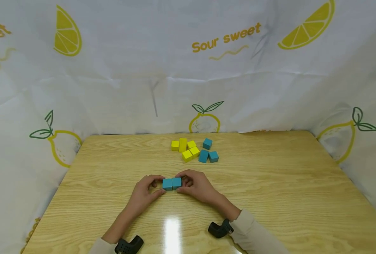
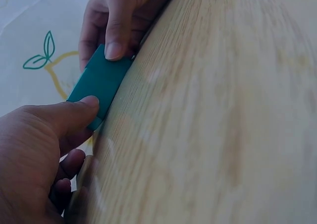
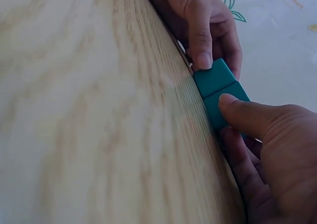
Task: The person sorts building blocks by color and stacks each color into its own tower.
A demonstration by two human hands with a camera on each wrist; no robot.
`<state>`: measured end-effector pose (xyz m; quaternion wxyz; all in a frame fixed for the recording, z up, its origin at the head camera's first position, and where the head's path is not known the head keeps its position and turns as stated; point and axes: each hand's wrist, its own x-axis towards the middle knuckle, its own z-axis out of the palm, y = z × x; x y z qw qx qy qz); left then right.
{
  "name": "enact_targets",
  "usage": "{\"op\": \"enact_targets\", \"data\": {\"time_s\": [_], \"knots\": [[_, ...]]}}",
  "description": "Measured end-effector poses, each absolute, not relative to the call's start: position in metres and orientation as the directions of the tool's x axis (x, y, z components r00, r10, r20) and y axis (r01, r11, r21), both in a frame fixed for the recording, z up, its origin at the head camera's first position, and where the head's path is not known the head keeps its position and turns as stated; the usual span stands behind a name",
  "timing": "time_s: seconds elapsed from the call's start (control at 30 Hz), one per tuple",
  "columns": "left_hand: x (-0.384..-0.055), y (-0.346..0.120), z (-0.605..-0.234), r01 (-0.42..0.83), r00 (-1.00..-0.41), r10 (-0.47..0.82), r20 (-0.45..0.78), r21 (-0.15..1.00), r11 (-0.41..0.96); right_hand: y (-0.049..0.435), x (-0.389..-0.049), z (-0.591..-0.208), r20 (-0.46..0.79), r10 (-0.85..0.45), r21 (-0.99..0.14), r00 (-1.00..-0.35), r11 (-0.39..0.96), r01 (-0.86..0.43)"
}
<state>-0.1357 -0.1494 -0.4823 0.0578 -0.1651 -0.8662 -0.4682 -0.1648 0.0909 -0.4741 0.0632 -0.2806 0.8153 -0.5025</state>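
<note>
Two blue blocks stand side by side on the wooden table, their faces touching: a left blue block (image 1: 167, 185) and a right blue block (image 1: 176, 183). My left hand (image 1: 144, 192) pinches the left one between thumb and fingers. From the other side my right hand (image 1: 198, 186) pinches the right one the same way. In the right wrist view a thin seam shows between the left block (image 3: 215, 78) and the right block (image 3: 218, 110). My left thumb lies on the near face of its block in the left wrist view, and part of each block is covered by fingers.
Beyond my hands lies a group of several yellow blocks (image 1: 187, 156), one of them longer (image 1: 183, 145). To their right are three more blue blocks (image 1: 213, 156). A white lemon-print cloth (image 1: 127, 102) hangs behind the wooden table (image 1: 270, 183).
</note>
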Motion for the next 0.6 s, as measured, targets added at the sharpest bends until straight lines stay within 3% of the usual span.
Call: {"op": "enact_targets", "data": {"time_s": [0.6], "knots": [[-0.1362,-0.1476,-0.4824,0.341,-0.939,0.222,0.263,0.793,0.505,0.0902,-0.1636,-0.4696,0.168,-0.519,-0.855,-0.838,0.346,-0.386]]}}
